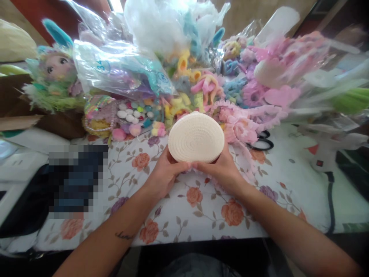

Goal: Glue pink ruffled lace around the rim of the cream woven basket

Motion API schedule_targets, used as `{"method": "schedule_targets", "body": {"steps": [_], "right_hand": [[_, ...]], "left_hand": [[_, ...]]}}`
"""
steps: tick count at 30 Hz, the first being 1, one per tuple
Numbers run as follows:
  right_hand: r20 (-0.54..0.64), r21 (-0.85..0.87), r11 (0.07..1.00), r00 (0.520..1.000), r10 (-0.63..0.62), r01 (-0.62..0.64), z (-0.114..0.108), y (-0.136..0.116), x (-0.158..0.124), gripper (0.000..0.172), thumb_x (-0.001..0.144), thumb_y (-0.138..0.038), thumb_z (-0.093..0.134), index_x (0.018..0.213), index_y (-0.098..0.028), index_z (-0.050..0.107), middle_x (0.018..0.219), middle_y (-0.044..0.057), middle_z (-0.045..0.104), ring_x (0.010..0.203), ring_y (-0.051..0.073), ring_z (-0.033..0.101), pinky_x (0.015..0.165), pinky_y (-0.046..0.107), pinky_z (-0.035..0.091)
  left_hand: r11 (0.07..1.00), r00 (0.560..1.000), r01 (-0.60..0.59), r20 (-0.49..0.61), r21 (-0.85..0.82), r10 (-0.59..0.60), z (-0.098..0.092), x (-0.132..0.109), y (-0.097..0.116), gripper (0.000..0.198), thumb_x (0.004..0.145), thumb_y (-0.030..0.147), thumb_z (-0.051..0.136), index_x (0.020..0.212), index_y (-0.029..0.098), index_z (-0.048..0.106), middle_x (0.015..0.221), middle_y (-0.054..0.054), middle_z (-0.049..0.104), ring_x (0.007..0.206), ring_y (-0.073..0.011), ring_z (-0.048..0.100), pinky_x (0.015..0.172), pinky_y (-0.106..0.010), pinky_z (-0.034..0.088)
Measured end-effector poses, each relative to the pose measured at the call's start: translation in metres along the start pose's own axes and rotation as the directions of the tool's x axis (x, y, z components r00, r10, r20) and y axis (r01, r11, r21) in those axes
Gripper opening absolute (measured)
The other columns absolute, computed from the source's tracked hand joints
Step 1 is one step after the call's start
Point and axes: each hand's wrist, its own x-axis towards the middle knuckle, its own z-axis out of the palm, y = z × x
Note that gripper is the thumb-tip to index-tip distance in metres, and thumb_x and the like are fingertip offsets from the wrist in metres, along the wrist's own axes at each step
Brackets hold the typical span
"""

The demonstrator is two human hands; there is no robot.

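Both of my hands hold a cream crocheted round piece (196,137), its flat ribbed base turned up toward me, just above a floral tablecloth (198,215). My left hand (163,175) grips its lower left edge with fingers curled under. My right hand (223,169) grips the lower right edge, and pink frilly trim (240,129) lies right beside it.
Behind the piece lies a heap of pastel trims, pompoms and beads (135,115), clear plastic bags (121,69) and a doll with teal ears (56,71). Black scissors (263,141) lie to the right, a white glue gun (323,152) with a black cord further right. Dark items sit at left.
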Motion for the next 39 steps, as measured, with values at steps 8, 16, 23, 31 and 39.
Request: {"method": "schedule_targets", "body": {"steps": [8, 16, 23, 31, 39], "right_hand": [[-0.032, 0.169, 0.986, 0.999, 0.009, -0.004, 0.000, -0.006, 0.001, 0.116, 0.059, -0.023, 0.089, 0.154, -0.032, 0.024, 0.138, 0.010, 0.056, 0.127, 0.034, 0.054, 0.108, 0.055, 0.046], [-0.060, 0.225, 0.974, 0.998, -0.027, 0.040, 0.003, -0.007, 0.003, 0.116, 0.061, -0.029, 0.089, 0.155, -0.031, 0.021, 0.134, 0.011, 0.061, 0.121, 0.032, 0.059, 0.104, 0.053, 0.049], [-0.114, 0.172, 0.981, 0.991, -0.073, 0.091, 0.002, -0.004, 0.004, 0.121, 0.060, -0.026, 0.088, 0.156, -0.033, 0.014, 0.140, 0.011, 0.056, 0.120, 0.031, 0.059, 0.106, 0.054, 0.046], [-0.107, 0.138, 0.986, 0.991, -0.081, 0.096, 0.006, -0.010, 0.003, 0.118, 0.061, -0.023, 0.084, 0.157, -0.029, 0.015, 0.140, 0.013, 0.055, 0.120, 0.032, 0.059, 0.104, 0.053, 0.048], [-0.107, 0.160, 0.984, 0.993, -0.057, 0.074, 0.011, -0.014, 0.002, 0.115, 0.062, -0.025, 0.082, 0.156, -0.027, 0.016, 0.127, 0.012, 0.064, 0.113, 0.031, 0.062, 0.100, 0.052, 0.050]], "left_hand": [[0.996, 0.997, -0.075, 0.014, 0.057, 0.074, -0.009, 0.004, -0.008, 0.061, 0.064, 0.018, 0.086, 0.119, 0.021, 0.061, 0.130, -0.009, 0.065, 0.124, -0.0305, 0.058, 0.096, -0.036, 0.051], [0.990, 0.987, -0.129, -0.086, 0.062, 0.134, -0.005, 0.004, -0.011, 0.061, 0.066, 0.020, 0.087, 0.113, 0.025, 0.047, 0.108, -0.004, 0.072, 0.105, -0.0218, 0.068, 0.086, -0.033, 0.054], [0.923, 0.997, 0.064, -0.074, 0.380, -0.038, -0.010, -0.002, -0.002, 0.028, 0.074, 0.040, 0.081, 0.090, 0.017, 0.076, 0.086, -0.006, 0.075, 0.078, -0.0166, 0.066, 0.077, -0.029, 0.052], [0.963, 0.991, 0.126, -0.080, 0.237, -0.110, -0.007, 0.001, -0.002, 0.017, 0.070, 0.035, 0.083, 0.078, 0.019, 0.080, 0.077, -0.003, 0.074, 0.077, -0.0143, 0.065, 0.080, -0.025, 0.051], [0.978, 0.992, 0.062, -0.122, 0.201, -0.038, 0.000, -0.004, -0.003, 0.013, 0.072, 0.031, 0.081, 0.071, 0.018, 0.077, 0.071, -0.001, 0.072, 0.067, -0.0116, 0.060, 0.067, -0.022, 0.047]]}}
